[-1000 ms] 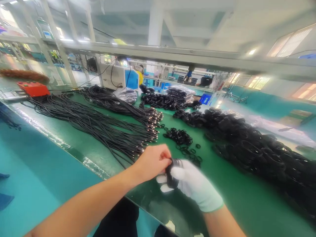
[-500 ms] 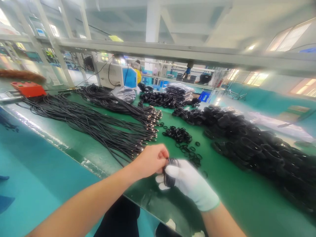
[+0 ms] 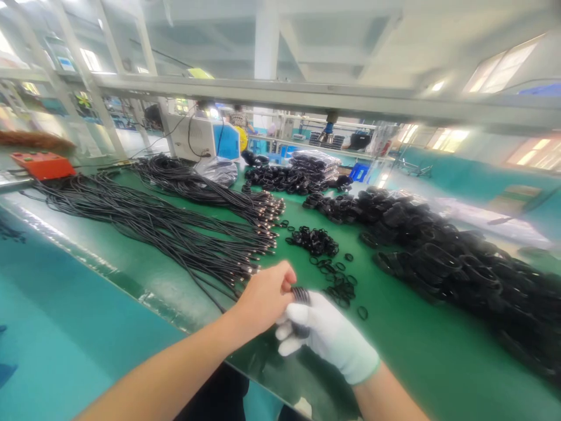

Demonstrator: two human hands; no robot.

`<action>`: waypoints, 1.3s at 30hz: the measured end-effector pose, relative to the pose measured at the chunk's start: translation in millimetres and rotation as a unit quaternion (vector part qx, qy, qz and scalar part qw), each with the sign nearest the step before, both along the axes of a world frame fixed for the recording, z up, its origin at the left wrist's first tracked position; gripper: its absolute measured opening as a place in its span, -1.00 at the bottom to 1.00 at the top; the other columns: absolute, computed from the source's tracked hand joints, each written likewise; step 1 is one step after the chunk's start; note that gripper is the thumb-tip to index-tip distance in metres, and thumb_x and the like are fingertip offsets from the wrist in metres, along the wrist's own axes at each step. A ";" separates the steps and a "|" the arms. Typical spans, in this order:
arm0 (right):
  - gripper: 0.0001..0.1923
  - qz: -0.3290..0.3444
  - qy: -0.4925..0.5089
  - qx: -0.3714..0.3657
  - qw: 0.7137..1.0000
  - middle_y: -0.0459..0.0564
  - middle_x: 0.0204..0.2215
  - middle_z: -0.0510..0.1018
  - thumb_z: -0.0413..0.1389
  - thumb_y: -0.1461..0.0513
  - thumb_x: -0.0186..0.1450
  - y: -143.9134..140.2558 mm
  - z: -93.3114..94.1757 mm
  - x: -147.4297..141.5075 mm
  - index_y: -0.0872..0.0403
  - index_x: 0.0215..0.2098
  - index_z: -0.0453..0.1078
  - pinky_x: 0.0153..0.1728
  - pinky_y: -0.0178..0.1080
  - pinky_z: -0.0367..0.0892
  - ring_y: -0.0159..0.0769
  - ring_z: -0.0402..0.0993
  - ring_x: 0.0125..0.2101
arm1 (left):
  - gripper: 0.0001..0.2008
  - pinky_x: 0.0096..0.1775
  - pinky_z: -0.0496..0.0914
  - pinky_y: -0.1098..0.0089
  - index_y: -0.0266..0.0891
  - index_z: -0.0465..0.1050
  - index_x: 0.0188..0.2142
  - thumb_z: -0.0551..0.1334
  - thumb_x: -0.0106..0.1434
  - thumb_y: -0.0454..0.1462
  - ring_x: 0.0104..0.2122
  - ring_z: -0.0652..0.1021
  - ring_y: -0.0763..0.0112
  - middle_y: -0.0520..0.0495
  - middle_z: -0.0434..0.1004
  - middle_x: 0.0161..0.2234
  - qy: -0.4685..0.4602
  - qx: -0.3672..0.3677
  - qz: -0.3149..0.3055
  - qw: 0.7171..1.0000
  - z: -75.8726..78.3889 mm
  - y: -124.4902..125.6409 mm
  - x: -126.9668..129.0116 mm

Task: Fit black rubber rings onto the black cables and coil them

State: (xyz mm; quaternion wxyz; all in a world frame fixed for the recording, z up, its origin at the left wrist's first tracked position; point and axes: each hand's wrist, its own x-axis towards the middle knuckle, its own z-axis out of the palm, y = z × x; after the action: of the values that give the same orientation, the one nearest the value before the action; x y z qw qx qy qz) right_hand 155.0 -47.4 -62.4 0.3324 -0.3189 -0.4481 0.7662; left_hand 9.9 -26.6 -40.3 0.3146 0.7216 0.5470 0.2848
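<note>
A small coil of black cable (image 3: 300, 295) is held just above the green table, in front of my body. My right hand (image 3: 328, 333), in a white glove, is wrapped round it with the thumb across its front. On the coil's left side, my bare left hand (image 3: 265, 295) is closed, its curled fingers against the coil; the fingertips are partly hidden. Beyond my hands lies a heap of small black rings (image 3: 313, 241), with several loose rings (image 3: 342, 286) nearer to me. Left of these, long black cables (image 3: 175, 225) lie in bundles, their metal-tipped ends pointing right.
A big pile of coiled black cables (image 3: 438, 257) covers the right side of the green table (image 3: 407, 345). Behind stand bagged coils (image 3: 313, 161) and a white and blue machine (image 3: 201, 137). An orange-red box (image 3: 42, 165) sits far left. A metal beam (image 3: 298, 90) crosses overhead.
My left hand has shifted slightly at the coil, its fingers now more curled over the left side. The right hand has tilted a little and still grips the coil. The view has moved slightly.
</note>
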 end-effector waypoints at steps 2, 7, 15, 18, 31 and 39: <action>-0.67 0.008 0.024 -0.015 1.000 0.05 -0.41 0.47 0.22 0.13 0.13 -0.2 -1.9 0.1 0.20 -0.26 0.35 -0.44 -0.21 0.47 -0.27 0.47 -0.39 | -0.85 -0.39 0.28 0.47 -0.17 0.34 -0.37 0.10 0.06 -0.41 -0.46 0.44 0.46 0.10 0.44 -0.49 -0.002 0.032 0.013 0.999 -0.5 -5.7 -0.3; -0.62 0.014 0.007 -0.011 1.000 0.03 -0.45 0.47 0.27 0.14 0.08 -0.5 0.1 -1.1 0.21 -0.26 0.33 -0.46 -0.22 0.47 -0.28 0.48 -0.43 | -0.77 -0.43 0.28 0.49 -0.17 0.33 -0.37 0.07 0.00 -0.47 -0.50 0.43 0.50 0.12 0.42 -0.53 -0.036 0.021 0.018 0.999 -7.5 -9.3 -0.9; -0.63 0.014 -0.007 -0.002 1.000 -0.05 -0.52 0.44 0.26 0.17 0.09 1.1 1.1 -1.1 0.21 -0.23 0.32 -0.60 -0.38 0.40 -0.44 0.40 -0.59 | -0.89 -0.49 0.21 0.50 -0.20 0.34 -0.49 0.12 -0.01 -0.42 -0.51 0.42 0.48 0.12 0.43 -0.54 -0.036 -0.004 0.025 0.999 -12.5 3.3 0.9; -0.65 -0.008 -0.014 -0.016 1.000 -0.07 -0.54 0.44 0.27 0.18 0.08 1.1 0.5 -1.4 0.20 -0.25 0.32 -0.60 -0.39 0.38 -0.44 0.39 -0.59 | -0.87 -0.50 0.20 0.51 -0.21 0.35 -0.48 0.11 -0.03 -0.44 -0.51 0.41 0.49 0.11 0.43 -0.53 -0.046 -0.002 0.024 0.999 -16.0 6.5 2.3; -0.66 -0.038 -0.006 -0.035 0.999 -0.10 -0.56 0.41 0.28 0.21 0.04 4.8 -1.9 2.8 0.20 -0.29 0.32 -0.60 -0.37 0.37 -0.44 0.36 -0.59 | -0.80 -0.51 0.25 0.52 -0.23 0.34 -0.40 0.11 -0.07 -0.45 -0.50 0.43 0.48 0.07 0.42 -0.51 -0.048 -0.045 0.005 0.998 -23.1 21.1 9.7; -0.70 -0.044 0.012 -0.025 0.999 -0.05 -0.53 0.42 0.27 0.21 0.04 8.0 0.9 9.3 0.22 -0.36 0.32 -0.66 -0.39 0.37 -0.45 0.36 -0.61 | -0.84 -0.53 0.23 0.53 -0.24 0.34 -0.43 0.11 -0.05 -0.44 -0.53 0.41 0.50 0.09 0.41 -0.55 -0.058 -0.020 -0.015 0.998 -17.7 23.7 13.3</action>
State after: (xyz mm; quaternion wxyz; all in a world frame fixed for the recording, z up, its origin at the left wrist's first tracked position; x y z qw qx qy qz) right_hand 164.3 -39.4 -61.4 0.3628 -0.3374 -0.4109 0.7653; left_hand 23.2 -2.9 -58.0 0.3645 0.7055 0.5224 0.3108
